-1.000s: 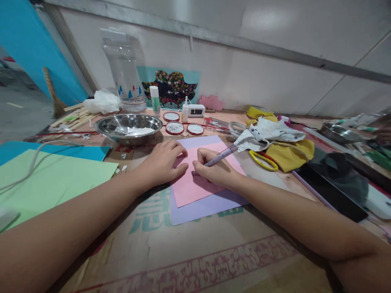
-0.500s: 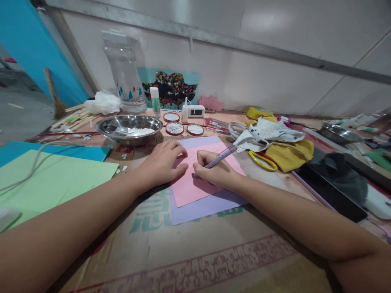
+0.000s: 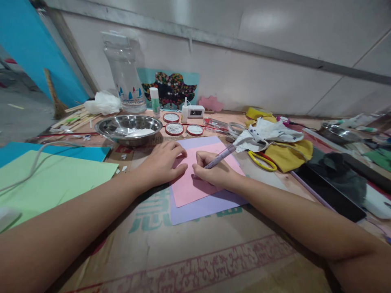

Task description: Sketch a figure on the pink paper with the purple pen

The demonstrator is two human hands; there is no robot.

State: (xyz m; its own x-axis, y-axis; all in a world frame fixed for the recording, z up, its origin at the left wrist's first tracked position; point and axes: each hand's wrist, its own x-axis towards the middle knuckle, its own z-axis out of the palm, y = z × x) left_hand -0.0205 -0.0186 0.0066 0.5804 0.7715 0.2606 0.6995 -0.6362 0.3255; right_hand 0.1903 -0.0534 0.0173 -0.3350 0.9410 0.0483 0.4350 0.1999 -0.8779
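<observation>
A pink sheet of paper lies at a slant on a larger lilac sheet, both resting on a printed cardboard. My right hand grips a pen in a writing hold, its lower end down at the pink paper. The upper end of the pen leans right, toward a white cloth with dark stars. My left hand lies over the left edge of the sheets, thumb and fingers apart, holding nothing. Faint lines show near the top of the pink paper.
Behind the hands stand a steel bowl, a plastic jug, a glue stick, a glue bottle and small round dishes. Green paper is at left; a yellow cloth and a dark tablet at right.
Almost nothing differs. My right hand and the pen have shifted very slightly left; the left hand and the sheets look the same.
</observation>
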